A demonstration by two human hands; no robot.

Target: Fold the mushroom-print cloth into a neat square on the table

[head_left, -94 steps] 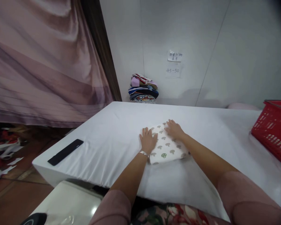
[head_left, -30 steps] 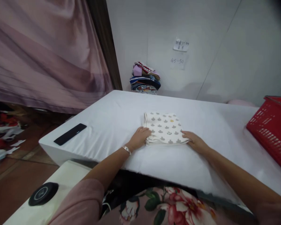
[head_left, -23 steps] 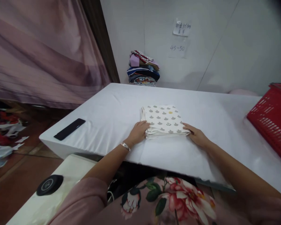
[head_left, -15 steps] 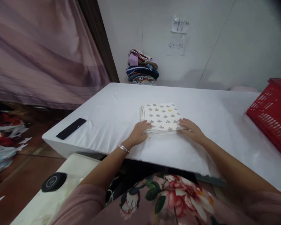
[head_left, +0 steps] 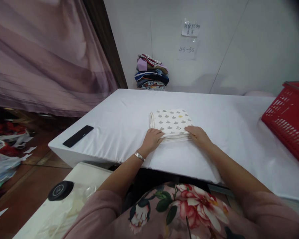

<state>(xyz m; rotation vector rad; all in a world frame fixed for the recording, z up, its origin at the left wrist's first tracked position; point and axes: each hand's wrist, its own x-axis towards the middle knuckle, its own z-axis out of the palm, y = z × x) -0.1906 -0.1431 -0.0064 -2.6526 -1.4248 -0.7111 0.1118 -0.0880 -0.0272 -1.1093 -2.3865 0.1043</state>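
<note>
Head view, watched from my remote post: one folded white cloth (head_left: 171, 121), grey motifs and one yellow, lying on the white-covered bench (head_left: 122, 126). Left hand (head_left: 152, 137) at its near left corner, right hand (head_left: 199, 135) at its near right. Grip: both touching fabric; pinched or merely resting, I cannot tell. Risk, I judge: uneven pulling could skew the loose layers.

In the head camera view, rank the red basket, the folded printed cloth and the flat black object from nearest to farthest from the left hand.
Nearest to the left hand first:
1. Folded printed cloth: touching, under the fingers at its near left corner.
2. Flat black object: off to the left on the table.
3. Red basket: far right.
</note>
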